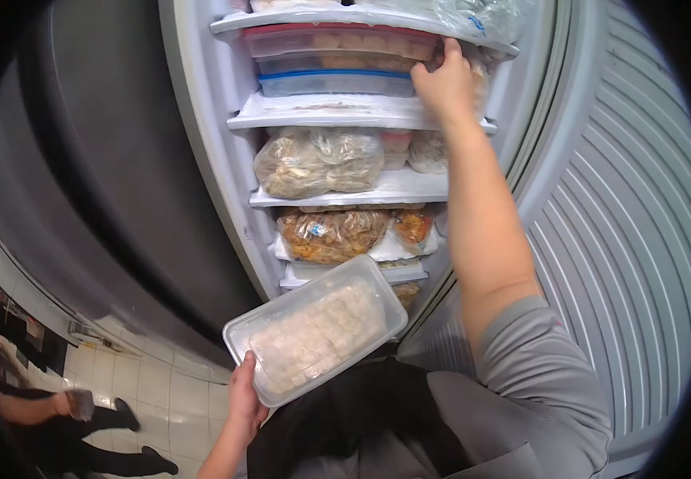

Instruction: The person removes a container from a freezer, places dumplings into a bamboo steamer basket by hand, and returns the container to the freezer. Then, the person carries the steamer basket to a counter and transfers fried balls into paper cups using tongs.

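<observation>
My left hand (pixel 246 397) grips the near left corner of a clear plastic food container (pixel 321 327). Pale, lumpy food pieces show through its lid, and it is tilted in front of the freezer shelves. My right hand (pixel 447 78) reaches into an upper shelf, thumb and fingers apart, at the right end of some stacked containers. The thumb is close to a clear container (pixel 337 62) below a red-lidded container (pixel 337 38); whether it touches is unclear. A blue-lidded container (pixel 336 82) lies underneath. Part of a plastic bag shows behind my fingers.
Lower shelves hold a bag of pale food (pixel 319 162), a bag of brownish food (pixel 333 234) and a smaller orange bag (pixel 412 228). The ribbed freezer door (pixel 625 231) stands open at right. A dark panel (pixel 122 160) is at left. Another person's hand (pixel 62 403) shows lower left.
</observation>
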### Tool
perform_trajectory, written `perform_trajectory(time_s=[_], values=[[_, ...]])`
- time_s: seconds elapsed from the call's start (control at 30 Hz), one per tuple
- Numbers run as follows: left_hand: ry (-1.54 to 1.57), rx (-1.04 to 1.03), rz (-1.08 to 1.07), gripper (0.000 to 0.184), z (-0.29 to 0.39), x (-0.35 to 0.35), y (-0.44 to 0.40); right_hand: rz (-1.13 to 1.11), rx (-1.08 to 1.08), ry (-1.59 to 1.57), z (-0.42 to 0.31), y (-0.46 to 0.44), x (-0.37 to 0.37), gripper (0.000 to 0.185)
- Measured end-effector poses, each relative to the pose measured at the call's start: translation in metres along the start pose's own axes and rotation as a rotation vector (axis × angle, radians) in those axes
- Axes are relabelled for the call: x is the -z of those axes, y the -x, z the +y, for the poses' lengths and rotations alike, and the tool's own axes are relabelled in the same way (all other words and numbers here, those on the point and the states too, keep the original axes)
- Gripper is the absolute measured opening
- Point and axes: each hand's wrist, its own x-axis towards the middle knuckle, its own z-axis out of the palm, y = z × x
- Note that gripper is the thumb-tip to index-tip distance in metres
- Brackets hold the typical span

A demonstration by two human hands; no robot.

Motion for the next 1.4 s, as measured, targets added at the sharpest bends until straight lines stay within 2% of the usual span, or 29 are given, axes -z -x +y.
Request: perform_trajectory(time_s=[0.1, 0.17, 0.3, 0.43, 0.53, 0.63, 0.8, 0.93, 1.03, 1.13, 1.23, 1.33, 1.4], values=[[-0.101, 0.005, 0.028, 0.052, 0.006, 0.002, 0.008, -0.284, -0.007, 0.269, -0.006, -0.016, 0.023, 0.066], [-0.061, -0.042, 0.094, 0.051, 0.006, -0.012, 0.01, -0.235, 0.094, 0.351, -0.005, -0.015, 0.023, 0.061], [-0.146, 0.035, -0.002, 0.051, 0.012, 0.002, 0.007, -0.162, 0.244, 0.358, -0.005, -0.009, 0.022, 0.054], [-0.127, 0.024, 0.01, 0.05, 0.007, -0.009, 0.004, -0.148, 0.306, 0.371, 0.001, -0.017, -0.004, 0.051], [-0.133, 0.049, -0.008, 0.051, 0.006, -0.007, 0.001, -0.103, 0.322, 0.336, 0.008, -0.019, -0.01, 0.05], [-0.042, 0.016, 0.06, 0.052, 0.001, -0.024, -0.001, -0.059, 0.235, 0.273, 0.001, -0.009, -0.001, 0.05], [-0.125, 0.079, -0.061, 0.054, 0.006, -0.002, -0.008, 0.015, 0.163, 0.241, 0.004, 0.008, 0.011, 0.051], [-0.007, 0.051, -0.089, 0.053, 0.007, -0.007, -0.013, 0.033, 0.161, 0.127, 0.001, 0.02, 0.027, 0.05], [-0.041, 0.067, -0.1, 0.053, 0.015, -0.007, -0.017, 0.029, 0.155, 0.092, -0.001, 0.026, 0.033, 0.052], [-0.016, 0.066, -0.141, 0.053, 0.017, -0.008, -0.024, 0.182, 0.218, -0.182, -0.001, 0.04, 0.03, 0.061], [0.042, 0.104, -0.158, 0.052, 0.018, -0.011, -0.03, -0.151, -0.51, -1.0, -0.029, 0.068, 0.032, 0.081], [0.042, 0.12, -0.19, 0.051, 0.019, -0.01, -0.036, -0.436, -0.762, -1.489, -0.061, 0.065, 0.023, 0.091], [0.014, 0.138, -0.214, 0.052, 0.022, -0.007, -0.041, -0.413, -0.813, -1.602, -0.076, 0.047, 0.011, 0.093]])
